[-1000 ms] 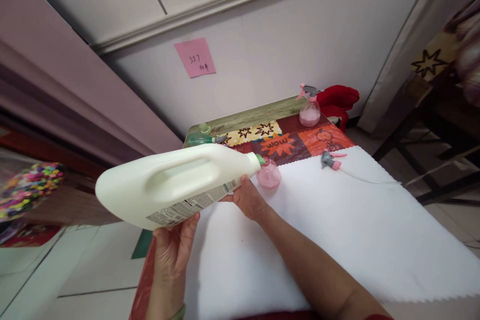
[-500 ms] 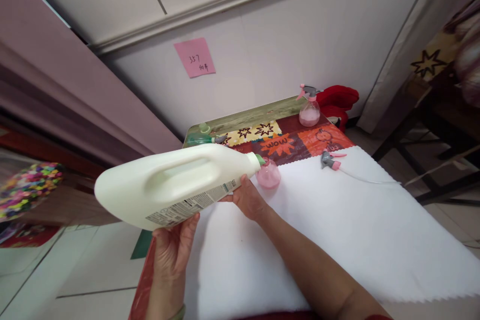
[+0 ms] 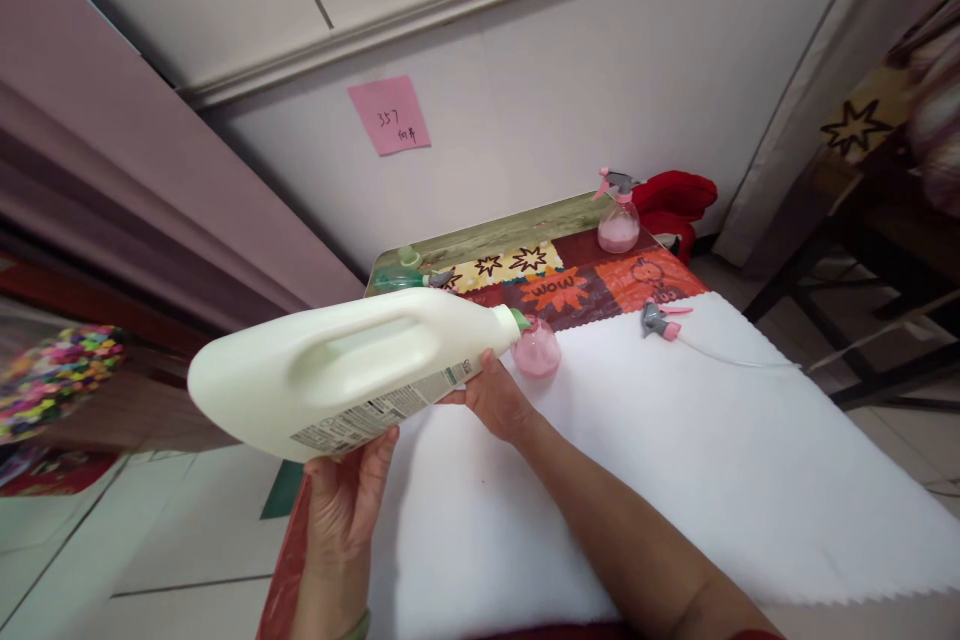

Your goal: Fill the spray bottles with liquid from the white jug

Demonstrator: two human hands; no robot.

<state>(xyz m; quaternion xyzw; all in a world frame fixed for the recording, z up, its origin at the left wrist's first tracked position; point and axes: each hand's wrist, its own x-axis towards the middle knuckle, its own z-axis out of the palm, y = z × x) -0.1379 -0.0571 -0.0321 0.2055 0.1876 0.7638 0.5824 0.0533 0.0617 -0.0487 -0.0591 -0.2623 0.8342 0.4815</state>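
A large pale detergent bottle (image 3: 360,350) lies tilted in the air, its green spout at the mouth of a small pink spray bottle (image 3: 537,352) on the white cloth. My left hand (image 3: 349,495) grips the big bottle from below near its base. Near the neck, my right hand (image 3: 495,395) supports its underside. Right of the small bottle rests a grey and pink spray head (image 3: 660,322) with its long clear tube. The exact contact between spout and mouth is hard to make out.
At the table's back right stands another spray bottle (image 3: 619,225) with pink liquid, beside a red item (image 3: 679,200). A green spray bottle (image 3: 397,278) lies behind the detergent bottle, near a small green cap (image 3: 409,256). The white cloth (image 3: 675,450) covers the table's front.
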